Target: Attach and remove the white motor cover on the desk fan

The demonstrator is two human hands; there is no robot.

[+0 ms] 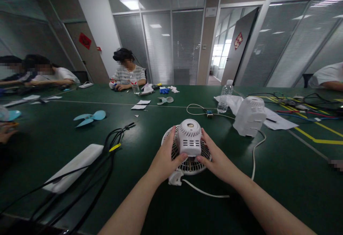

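Fan motor housing [189, 140], white and vented, is on the dark green table [150, 206] directly in front of me, over a round white grille [197, 168]. I have my left hand [164, 158] and right hand [215, 153] gripping it from opposite sides, fingers curved along its flanks, thumbs at its near lower edge. Just beside the grille lies a small white plastic piece [175, 179]. Off to the right I see a second white housing [250, 117]; a light-blue fan blade [91, 117] lies well to the left.

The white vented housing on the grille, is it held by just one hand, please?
No, the left hand and right hand hold the housing from opposite sides.
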